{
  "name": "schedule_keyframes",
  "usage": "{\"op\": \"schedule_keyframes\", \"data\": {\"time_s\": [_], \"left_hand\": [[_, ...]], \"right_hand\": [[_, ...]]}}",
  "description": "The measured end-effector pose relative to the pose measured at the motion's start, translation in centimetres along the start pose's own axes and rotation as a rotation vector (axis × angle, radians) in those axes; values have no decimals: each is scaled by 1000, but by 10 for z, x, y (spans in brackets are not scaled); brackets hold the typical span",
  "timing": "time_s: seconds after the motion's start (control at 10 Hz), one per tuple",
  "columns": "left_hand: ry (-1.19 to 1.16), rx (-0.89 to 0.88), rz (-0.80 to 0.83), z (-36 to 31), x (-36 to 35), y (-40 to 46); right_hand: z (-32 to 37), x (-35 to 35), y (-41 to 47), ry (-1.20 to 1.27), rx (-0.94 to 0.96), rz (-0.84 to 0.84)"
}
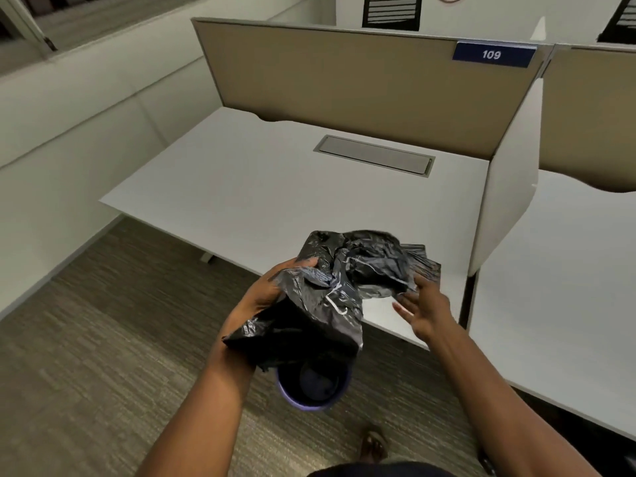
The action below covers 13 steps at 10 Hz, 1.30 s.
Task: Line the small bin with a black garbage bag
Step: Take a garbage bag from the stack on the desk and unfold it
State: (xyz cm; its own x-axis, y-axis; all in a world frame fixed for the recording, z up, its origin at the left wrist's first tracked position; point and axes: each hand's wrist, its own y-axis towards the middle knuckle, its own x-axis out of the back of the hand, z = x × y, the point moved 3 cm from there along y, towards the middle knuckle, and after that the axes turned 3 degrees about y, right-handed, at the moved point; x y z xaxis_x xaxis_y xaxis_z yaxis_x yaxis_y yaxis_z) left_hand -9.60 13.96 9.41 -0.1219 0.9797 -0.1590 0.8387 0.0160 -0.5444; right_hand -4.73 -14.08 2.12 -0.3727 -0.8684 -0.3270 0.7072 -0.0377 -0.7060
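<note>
Black garbage bag (330,287) gripped in left hand (265,290), above small bin (311,390), right hand (425,308) spread

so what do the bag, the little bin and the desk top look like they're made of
Black bag: thin plastic film, glossy, sharply crinkled with pale highlights.
Small bin: probably moulded plastic, smooth bluish-purple rim, dull sheen.
Desk top: likely laminate board, flat matt white, thin edge; the core is not visible.
</note>
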Motion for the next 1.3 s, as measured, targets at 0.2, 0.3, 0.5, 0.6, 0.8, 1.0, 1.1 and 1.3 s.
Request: {"op": "schedule_keyframes", "data": {"time_s": [0.2,0.3,0.5,0.6,0.8,1.0,1.1,1.3], "left_hand": [[-38,-7,13,1,6,-38],[22,-72,-95,4,12,-57],[174,-83,-202,11,42,-85],[-117,-40,-211,30,64,-99],[-353,108,-253,89,118,-123],[49,260,-437,144,160,-144],[389,36,-624,125,168,-158],[686,-221,-63,92,136,-177]], "right_hand": [[-21,-33,-92,-286,491,120],[-30,-53,-155,-459,662,594],[-50,-78,-196,-683,981,567],[-64,-74,-185,-429,762,446],[-104,-66,-175,-165,317,291],[-146,-86,-191,-152,271,285],[-163,-104,-204,-253,269,326],[-183,-133,-221,-454,303,456]]}}
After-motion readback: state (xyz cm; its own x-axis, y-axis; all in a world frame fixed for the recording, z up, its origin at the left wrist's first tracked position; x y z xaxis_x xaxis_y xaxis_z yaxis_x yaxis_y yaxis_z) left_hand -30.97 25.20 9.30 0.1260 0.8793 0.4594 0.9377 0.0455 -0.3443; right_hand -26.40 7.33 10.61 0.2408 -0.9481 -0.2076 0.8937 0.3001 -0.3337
